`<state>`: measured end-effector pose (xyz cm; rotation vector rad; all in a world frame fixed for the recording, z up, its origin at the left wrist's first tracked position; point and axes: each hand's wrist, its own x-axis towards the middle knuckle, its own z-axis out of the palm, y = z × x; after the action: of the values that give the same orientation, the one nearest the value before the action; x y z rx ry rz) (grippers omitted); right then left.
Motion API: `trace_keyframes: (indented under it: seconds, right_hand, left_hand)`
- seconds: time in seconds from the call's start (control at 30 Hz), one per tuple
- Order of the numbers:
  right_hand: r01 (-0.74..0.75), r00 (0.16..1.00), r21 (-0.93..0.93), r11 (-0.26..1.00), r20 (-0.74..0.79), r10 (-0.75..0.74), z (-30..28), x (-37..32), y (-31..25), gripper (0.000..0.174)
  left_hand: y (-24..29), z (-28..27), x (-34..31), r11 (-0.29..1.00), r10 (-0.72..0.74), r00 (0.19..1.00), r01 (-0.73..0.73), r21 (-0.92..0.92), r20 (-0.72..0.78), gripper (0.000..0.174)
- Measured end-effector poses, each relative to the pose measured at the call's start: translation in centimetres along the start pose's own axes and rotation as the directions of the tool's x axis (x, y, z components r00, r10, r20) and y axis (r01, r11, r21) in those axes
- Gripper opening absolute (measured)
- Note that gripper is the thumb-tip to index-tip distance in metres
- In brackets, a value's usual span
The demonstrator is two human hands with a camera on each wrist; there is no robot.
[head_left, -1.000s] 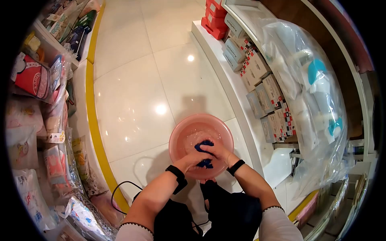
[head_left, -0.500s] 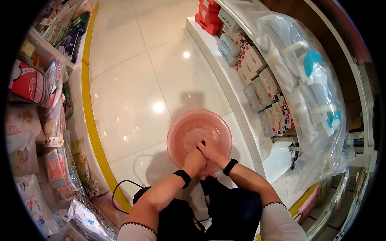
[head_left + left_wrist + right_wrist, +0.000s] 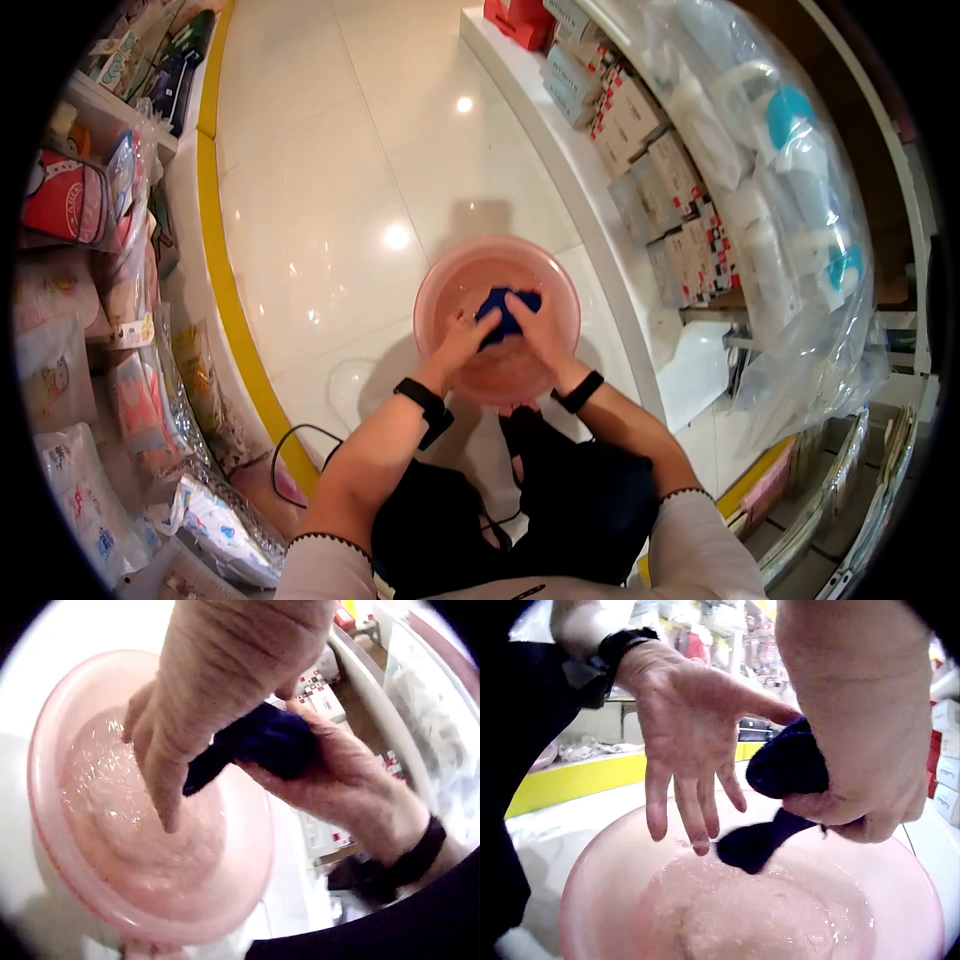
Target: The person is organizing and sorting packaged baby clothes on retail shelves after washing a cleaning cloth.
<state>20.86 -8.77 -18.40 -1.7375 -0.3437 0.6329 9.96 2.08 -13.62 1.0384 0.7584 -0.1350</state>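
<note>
A dark blue cloth (image 3: 508,313) is held above a pink basin (image 3: 430,290) of water. My right hand (image 3: 541,330) grips it, fingers curled round the bunched cloth (image 3: 787,761) in the right wrist view, where one end hangs down over the water. My left hand (image 3: 462,340) is at the cloth's left side; in the right wrist view this hand (image 3: 690,727) has its palm showing and its fingers spread, with the thumb touching the cloth. The left wrist view shows my left hand (image 3: 217,690) in front, hiding part of the cloth (image 3: 262,742).
The basin stands on a tiled floor (image 3: 300,200) between shelves. Packaged goods (image 3: 65,200) line the left side behind a yellow edge strip (image 3: 225,290). Boxes (image 3: 625,120) and plastic-wrapped items (image 3: 790,180) are on the right. A black cable (image 3: 285,440) lies at the lower left.
The hands were close together low in the basin, squeezing the cloth; now they are farther apart and more of the cloth shows. My left fingers have spread. The basin appears higher in the head view.
</note>
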Motion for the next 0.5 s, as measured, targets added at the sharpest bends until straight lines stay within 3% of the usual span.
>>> trace_keyframes:
  seconds: [0.03, 0.07, 0.17, 0.2, 0.33, 0.43, 0.5]
  right_hand:
    - [0.032, 0.995, -0.063, 0.998, -0.089, -0.037, 0.4, -0.7, -1.1, 0.041]
    - [0.070, 0.996, -0.021, 0.997, -0.051, -0.071, 0.8, -1.6, -3.8, 0.044]
    - [0.332, 0.943, -0.301, 0.894, 0.143, -0.302, 1.9, -3.8, -3.3, 0.044]
    - [0.361, 0.921, -0.190, 0.913, 0.223, -0.318, 1.9, -4.7, -5.9, 0.045]
    - [0.081, 0.904, -0.030, 0.996, 0.423, -0.061, 0.5, -4.3, -5.2, 0.047]
    - [0.040, 0.852, 0.108, 0.993, 0.516, -0.091, -0.6, -2.0, -3.5, 0.047]
    - [-0.155, 0.952, 0.293, 0.943, 0.301, 0.063, 0.4, -2.2, -3.3, 0.044]
  left_hand:
    - [1.2, 0.0, -1.2, 0.965, -0.156, 0.982, 0.175, -0.196, 0.106, 0.063]
    - [1.7, -0.1, -1.7, 0.865, -0.274, 0.933, 0.345, -0.366, 0.232, 0.060]
    - [-1.1, 0.2, 0.6, 0.726, -0.060, 0.981, 0.168, -0.667, 0.182, 0.049]
    - [-0.7, 0.2, 0.6, 0.679, -0.019, 0.998, 0.061, -0.732, 0.066, 0.040]
    - [1.0, -0.5, -0.5, 0.753, -0.043, 0.999, 0.030, -0.657, -0.004, 0.034]
    - [0.7, -1.6, -0.2, 0.776, -0.085, 0.995, 0.100, -0.622, 0.055, 0.035]
    - [1.5, -1.1, -0.9, 0.776, -0.115, 0.972, 0.216, -0.593, 0.204, 0.037]
